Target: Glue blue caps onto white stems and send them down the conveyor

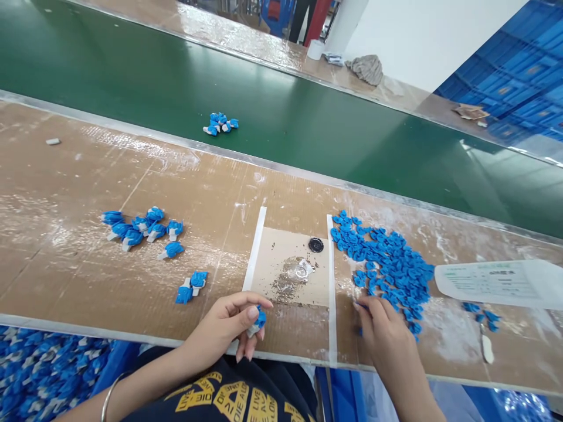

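Between the curled thumb and fingers of the left hand (235, 322), a small blue-and-white plastic piece (260, 318) is held just above the near edge of the brown, cardboard-covered surface (79, 293). The right hand (387, 334) is lowered to the near left edge of a spread pile of small blue plastic pieces (396, 264), its thumb and forefinger brought close together; a bit of blue is seen at the tips, but whether it is gripped cannot be told. Beyond and between the hands, a dark-smeared clear patch (299, 271) and a round black disc (315, 245) are flanked by two white strips (332, 293). To the left of the left hand, a pair of blue-and-white pieces (192, 287) is placed, with a larger group of such pieces (141, 225) farther out. Past the right hand, a translucent white plastic container with green print (492, 281) is laid beside the pile. Well beyond both hands, a small blue-and-white cluster (220, 123) is carried by a green belt (272, 99).
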Demonstrator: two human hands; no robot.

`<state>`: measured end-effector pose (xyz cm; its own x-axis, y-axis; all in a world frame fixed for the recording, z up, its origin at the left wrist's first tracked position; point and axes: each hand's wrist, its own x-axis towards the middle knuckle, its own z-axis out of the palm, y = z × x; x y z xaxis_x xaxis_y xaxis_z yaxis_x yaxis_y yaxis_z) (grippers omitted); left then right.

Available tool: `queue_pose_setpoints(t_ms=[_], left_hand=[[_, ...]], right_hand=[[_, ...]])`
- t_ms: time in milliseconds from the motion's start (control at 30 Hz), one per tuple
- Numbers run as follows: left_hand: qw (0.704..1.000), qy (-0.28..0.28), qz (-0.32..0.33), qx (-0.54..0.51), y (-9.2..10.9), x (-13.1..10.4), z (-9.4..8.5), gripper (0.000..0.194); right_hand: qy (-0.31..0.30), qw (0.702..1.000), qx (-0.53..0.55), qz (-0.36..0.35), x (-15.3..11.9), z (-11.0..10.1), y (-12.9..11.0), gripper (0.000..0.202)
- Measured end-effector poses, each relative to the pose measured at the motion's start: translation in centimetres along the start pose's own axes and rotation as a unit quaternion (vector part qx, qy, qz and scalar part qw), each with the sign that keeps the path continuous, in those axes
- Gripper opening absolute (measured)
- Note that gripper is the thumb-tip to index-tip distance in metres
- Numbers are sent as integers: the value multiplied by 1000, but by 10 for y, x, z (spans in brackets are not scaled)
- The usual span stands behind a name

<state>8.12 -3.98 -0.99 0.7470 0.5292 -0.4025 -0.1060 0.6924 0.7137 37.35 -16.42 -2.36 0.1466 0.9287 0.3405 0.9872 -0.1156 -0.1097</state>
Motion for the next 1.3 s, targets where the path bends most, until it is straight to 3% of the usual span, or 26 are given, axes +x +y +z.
queue_pose_setpoints(t_ms=[200,433,533,633,767,867,1000,1067,1200,1300], left_hand=[[1000,8,2,-27,-2,2,2,39],[999,30,24,-18,2,2,3,31],[999,41,18,-21,5,2,4,33],[998,55,-9,-31,8,3,8,39],[996,69,-20,-53,9,5,11,44],[995,69,-16,-65,7,7,10,43],[994,74,-7,-77,6,9,12,43],[994,72,-2,-82,7,10,15,43],[994,46,18,-94,10,11,25,38],[994,37,38,-97,13,12,31,34]], right_hand=[[4,999,20,-30,-13,3,-7,24],[16,998,33,46,-11,2,-7,35],[26,993,66,93,-1,-3,-24,37],[42,967,219,122,18,-5,-55,26],[60,945,316,59,48,5,-87,25],[58,945,317,48,59,14,-92,24],[57,932,352,69,54,13,-95,25],[68,885,444,124,47,7,-102,28],[53,706,660,250,39,-4,-125,33],[33,623,727,285,38,-7,-140,31]])
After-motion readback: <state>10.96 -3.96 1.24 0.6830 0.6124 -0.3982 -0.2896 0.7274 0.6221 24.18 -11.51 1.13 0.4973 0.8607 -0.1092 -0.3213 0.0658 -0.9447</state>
